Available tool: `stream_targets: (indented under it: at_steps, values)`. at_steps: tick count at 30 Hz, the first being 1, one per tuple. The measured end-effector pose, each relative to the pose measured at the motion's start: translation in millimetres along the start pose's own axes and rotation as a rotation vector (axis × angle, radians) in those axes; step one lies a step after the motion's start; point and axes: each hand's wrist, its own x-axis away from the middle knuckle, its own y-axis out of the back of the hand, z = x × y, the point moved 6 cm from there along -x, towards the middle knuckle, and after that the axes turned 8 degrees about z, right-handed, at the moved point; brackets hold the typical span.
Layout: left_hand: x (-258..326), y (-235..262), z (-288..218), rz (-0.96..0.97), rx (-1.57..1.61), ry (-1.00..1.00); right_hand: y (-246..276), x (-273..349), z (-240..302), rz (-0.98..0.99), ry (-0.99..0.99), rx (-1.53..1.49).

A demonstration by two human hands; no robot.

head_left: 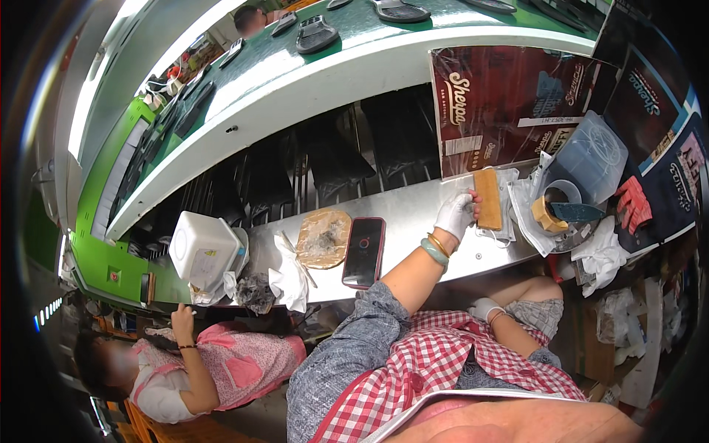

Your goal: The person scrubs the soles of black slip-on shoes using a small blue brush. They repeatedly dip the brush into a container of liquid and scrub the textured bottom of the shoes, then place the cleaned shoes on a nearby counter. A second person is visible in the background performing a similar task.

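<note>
Long steel workbench (pixel 413 203) carrying everything. Flat tan rectangular block (pixel 488 198) lying on bench beside clear plastic tub (pixel 591 156); black phone in red case (pixel 364 252) further left. Gloved left hand (pixel 454 215) gripping block's edge; best pressing flat. Gloved right hand (pixel 484 307) resting below bench, grip unreadable.

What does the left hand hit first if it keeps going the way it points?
The left hand is already touching the tan block on the bench. Pushed further, it would probably meet the clear plastic wrap beneath the block, then the dark red carton; depth is unclear.
</note>
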Motion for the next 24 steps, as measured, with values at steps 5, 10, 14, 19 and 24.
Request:
stream_targets:
  at_steps: [5, 10, 14, 19, 24]
  values:
    - [-0.6, -0.9, -0.1, -0.004, 0.055, 0.015, 3.1, 4.0, 3.7, 0.002, 0.000, 0.005]
    - [-1.9, 0.1, 1.2, -0.003, 0.065, 0.027, 7.2, 9.1, 8.2, 0.012, -0.004, -0.001]
    - [-0.8, -0.3, 2.7, -0.023, -0.017, 0.010, 2.0, 2.9, 2.2, 0.002, 0.007, 0.008]
    - [-1.9, 3.7, 4.6, -0.028, -0.003, 0.016, 1.2, 2.0, 1.7, 0.001, 0.017, 0.001]
    - [-5.4, 9.6, 8.1, -0.018, 0.027, 0.000, -0.1, -0.6, 0.0, -0.007, 0.035, 0.010]
